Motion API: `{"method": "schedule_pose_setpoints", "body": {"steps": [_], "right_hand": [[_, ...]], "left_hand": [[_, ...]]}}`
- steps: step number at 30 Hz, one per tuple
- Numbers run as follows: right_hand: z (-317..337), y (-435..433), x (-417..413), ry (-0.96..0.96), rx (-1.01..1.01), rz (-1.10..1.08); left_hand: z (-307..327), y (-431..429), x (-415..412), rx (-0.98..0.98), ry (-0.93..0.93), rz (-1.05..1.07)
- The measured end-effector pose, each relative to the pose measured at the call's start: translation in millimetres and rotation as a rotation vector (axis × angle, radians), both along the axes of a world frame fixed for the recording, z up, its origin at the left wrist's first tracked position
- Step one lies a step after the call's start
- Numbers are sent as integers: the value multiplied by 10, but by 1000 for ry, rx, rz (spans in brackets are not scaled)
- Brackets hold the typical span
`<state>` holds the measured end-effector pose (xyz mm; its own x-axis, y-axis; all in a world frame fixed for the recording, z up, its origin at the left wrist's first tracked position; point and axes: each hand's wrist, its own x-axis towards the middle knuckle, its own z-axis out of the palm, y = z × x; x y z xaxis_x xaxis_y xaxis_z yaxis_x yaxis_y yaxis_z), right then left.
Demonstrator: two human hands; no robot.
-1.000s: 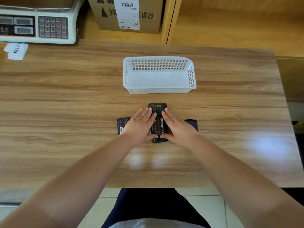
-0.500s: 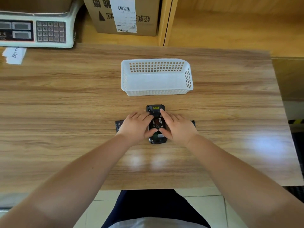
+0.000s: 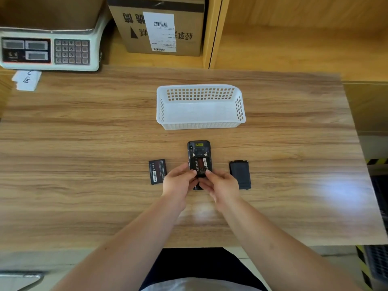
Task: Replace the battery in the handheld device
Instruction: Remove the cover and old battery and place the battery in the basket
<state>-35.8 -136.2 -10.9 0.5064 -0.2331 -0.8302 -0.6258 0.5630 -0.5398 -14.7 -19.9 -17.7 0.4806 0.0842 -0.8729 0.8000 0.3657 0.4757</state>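
The black handheld device lies face down on the wooden table, its back open. A black battery with a red label sits in its bay, near end slightly raised. My left hand and my right hand pinch the battery's near end from both sides with thumbs and fingertips. A second black battery lies flat just left of my left hand. The black back cover lies to the right of my right hand. The device's near end is hidden under my fingers.
A white perforated plastic basket stands behind the device. A weighing scale sits at the back left with paper slips beside it. A cardboard box stands on the shelf behind.
My hands slid from the device's sides toward its near end, uncovering the spare battery and the back cover. Fingers went from flat and spread to pinching the battery in the bay.
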Motion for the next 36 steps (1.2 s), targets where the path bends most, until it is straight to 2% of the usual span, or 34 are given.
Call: {"method": "schedule_pose_setpoints", "body": {"steps": [4,9,14,18,22,28,33,36], "right_hand": [[64,-62,11,29,-74,73],[203,-251,190,-2,-68,202],[434,-395,442,-41,-105,447],[623,-434,626,-86,-176,563],[762,-425,755,-126,-219,505],[855,-336,985,-231,-355,341],[867,-273,1198,-271,-372,418],[918,-252,1318,-271,-286,421]], "left_hand": [[39,25,77,-76,30,33],[191,59,278,-71,-23,42],[449,129,501,-61,-17,-103],[619,153,641,-38,-51,-218],[739,108,723,31,-95,-256],[851,35,900,3,-128,-216],[936,-34,1137,21,-153,-213],[950,-48,1313,18,-138,-208]]}}
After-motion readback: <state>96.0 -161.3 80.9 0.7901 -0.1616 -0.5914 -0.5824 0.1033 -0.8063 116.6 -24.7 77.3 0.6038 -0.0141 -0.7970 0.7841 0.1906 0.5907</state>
